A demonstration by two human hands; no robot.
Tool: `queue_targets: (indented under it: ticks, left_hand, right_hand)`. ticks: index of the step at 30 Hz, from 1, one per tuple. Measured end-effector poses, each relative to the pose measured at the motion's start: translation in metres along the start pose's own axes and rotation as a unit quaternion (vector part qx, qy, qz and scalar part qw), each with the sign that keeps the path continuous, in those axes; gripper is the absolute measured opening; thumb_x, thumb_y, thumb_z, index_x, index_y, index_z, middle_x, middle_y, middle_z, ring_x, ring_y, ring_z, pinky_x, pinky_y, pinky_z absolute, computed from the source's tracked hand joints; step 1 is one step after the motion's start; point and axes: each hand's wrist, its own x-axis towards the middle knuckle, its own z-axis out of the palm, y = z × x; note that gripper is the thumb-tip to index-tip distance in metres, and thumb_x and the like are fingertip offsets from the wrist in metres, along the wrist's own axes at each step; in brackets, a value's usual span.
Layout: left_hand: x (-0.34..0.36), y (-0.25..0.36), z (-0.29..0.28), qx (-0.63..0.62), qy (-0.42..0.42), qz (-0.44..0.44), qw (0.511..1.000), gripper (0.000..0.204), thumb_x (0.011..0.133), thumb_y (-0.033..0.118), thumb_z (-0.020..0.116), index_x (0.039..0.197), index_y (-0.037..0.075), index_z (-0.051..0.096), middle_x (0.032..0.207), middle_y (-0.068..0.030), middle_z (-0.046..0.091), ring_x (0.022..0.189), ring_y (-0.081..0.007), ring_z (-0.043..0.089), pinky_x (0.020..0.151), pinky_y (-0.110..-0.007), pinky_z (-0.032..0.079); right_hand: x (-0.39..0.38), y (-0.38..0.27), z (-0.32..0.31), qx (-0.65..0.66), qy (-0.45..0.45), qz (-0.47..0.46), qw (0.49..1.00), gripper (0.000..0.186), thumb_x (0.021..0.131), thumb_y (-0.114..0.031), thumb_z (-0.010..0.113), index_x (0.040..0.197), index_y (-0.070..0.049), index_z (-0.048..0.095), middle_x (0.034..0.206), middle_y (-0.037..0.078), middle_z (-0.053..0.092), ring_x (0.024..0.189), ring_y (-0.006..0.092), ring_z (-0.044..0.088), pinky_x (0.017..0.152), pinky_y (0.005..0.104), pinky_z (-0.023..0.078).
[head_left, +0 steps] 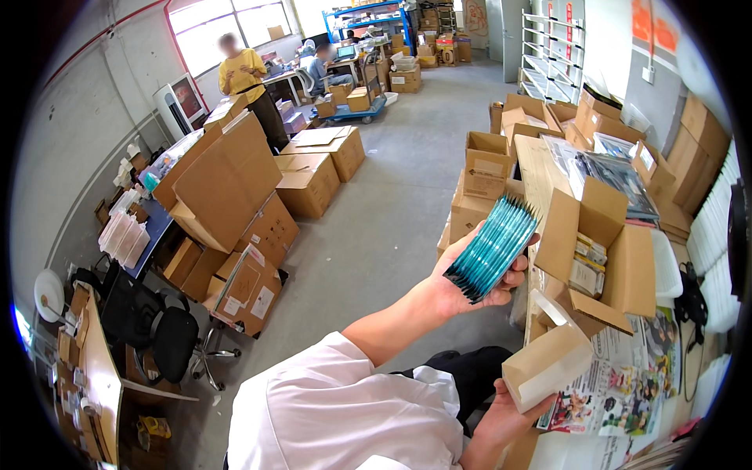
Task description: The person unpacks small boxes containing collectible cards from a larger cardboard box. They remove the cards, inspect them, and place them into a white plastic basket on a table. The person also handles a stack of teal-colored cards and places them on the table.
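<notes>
My left hand (454, 287) is closed around a thick stack of flat teal foil packets (491, 249), held up with their edges fanned. Lower down, my right hand (501, 415) grips a small, plain cardboard box (548, 364) from below. That box is tilted, and a flap stands up at its far end. Just beyond it on the bench sits a larger open carton (633, 262) with its flaps spread. Several small yellowish-white boxes (587, 266) lie inside that carton.
Newspaper-like printed sheets (634, 376) cover part of the wooden bench (540, 168). Stacked cartons (479, 176) stand beside the bench. Across the aisle are large cartons (309, 184) and a black office chair (160, 329). A person in yellow (244, 74) stands at the far left.
</notes>
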Motion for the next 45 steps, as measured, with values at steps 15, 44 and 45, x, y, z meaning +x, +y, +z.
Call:
queue_targets:
  ticks: [15,44,45]
  left_hand:
    - [-0.003,-0.070,-0.040,0.054,0.091,-0.040,0.994,0.088,0.101,0.062,0.058,0.164,0.008,0.029,0.109,-0.0113,0.053,0.095,-0.0254,0.050,0.069,-0.042,0.051]
    - [0.001,-0.126,-0.147,0.342,0.190,-0.181,0.902,0.056,0.107,0.021,0.069,0.153,0.002,0.044,0.131,-0.0092,0.067,0.116,-0.0163,0.068,0.098,-0.035,0.058]
    - [0.001,-0.127,-0.148,0.339,0.190,-0.174,0.905,0.056,0.107,0.022,0.069,0.153,0.002,0.043,0.132,-0.0095,0.067,0.116,-0.0166,0.067,0.098,-0.035,0.058]
  right_hand:
    - [-0.019,-0.014,-0.079,0.137,0.007,0.056,0.989,0.060,0.113,-0.060,0.031,0.149,-0.016,0.052,0.134,0.008,0.068,0.108,0.0304,0.071,0.076,0.0492,0.063]
    - [0.125,-0.144,0.013,-0.167,-0.008,-0.111,0.980,0.060,0.115,-0.046,0.034,0.148,0.002,0.050,0.138,0.026,0.066,0.114,0.0425,0.074,0.088,0.0505,0.068]
    - [0.143,-0.143,0.021,-0.202,0.002,-0.114,0.973,0.060,0.116,-0.046,0.034,0.147,0.003,0.050,0.137,0.026,0.066,0.114,0.0432,0.073,0.091,0.0514,0.067]
